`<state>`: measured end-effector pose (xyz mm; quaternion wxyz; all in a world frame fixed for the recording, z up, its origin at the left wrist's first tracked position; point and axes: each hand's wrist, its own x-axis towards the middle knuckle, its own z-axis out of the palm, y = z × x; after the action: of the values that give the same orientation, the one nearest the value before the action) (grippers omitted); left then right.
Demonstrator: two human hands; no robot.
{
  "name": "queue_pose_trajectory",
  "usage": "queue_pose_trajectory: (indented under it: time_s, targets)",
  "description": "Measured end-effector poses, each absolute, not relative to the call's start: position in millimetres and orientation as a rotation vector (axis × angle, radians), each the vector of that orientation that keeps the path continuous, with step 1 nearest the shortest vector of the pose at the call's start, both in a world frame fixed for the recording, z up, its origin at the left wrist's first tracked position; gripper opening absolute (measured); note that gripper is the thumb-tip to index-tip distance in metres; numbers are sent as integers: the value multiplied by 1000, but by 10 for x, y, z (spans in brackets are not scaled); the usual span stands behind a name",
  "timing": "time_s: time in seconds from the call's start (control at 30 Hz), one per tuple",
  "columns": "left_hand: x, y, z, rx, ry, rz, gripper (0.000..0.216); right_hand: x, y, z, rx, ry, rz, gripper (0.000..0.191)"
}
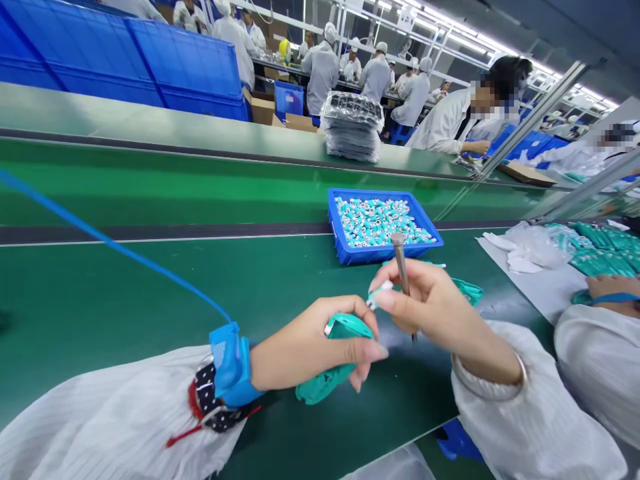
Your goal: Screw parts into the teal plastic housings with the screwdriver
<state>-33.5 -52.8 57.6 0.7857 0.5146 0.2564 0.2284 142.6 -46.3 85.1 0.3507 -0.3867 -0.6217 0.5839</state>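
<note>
My left hand (340, 340) is closed around a teal plastic casing (325, 383), thumb across its front. Between thumb and forefinger, my right hand (425, 300) pinches a small white-and-teal part (383, 288). The same hand also holds a slim metal rod-like tool (401, 263), nearly upright, with its flat end on top. The two hands are close together, the small part just above and right of the casing. Behind my right hand lies another teal casing (467, 291) on the green work surface, partly covered by that hand.
A blue tray (360, 255) full of small white-and-teal parts stands beyond my hands. A blue cord (125, 250) runs from my left wristband. At right, a co-worker's hand (613, 285) rests near teal pieces on a white sheet (530, 287). Bagged stacks (353, 127) sit on the far ledge.
</note>
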Motion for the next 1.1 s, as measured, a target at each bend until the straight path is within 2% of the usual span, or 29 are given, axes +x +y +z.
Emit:
queue_pose_trajectory:
  time_s: [0.1,0.23,0.43,1.1]
  targets:
    - [-338,-579,637,1369,691,468,24,1414,-663,786,-982,-1474,1710,13]
    - [-349,-634,650,1574,730,368,30,1400,-719,769,-1020,-1454,1804,17]
    - [-321,-685,587,1782,858,269,34,1398,-726,722,-1168,-1398,1836,23]
    - [-284,-791,443,1910,1056,124,20,1243,-918,346,-1093,-1178,1896,38]
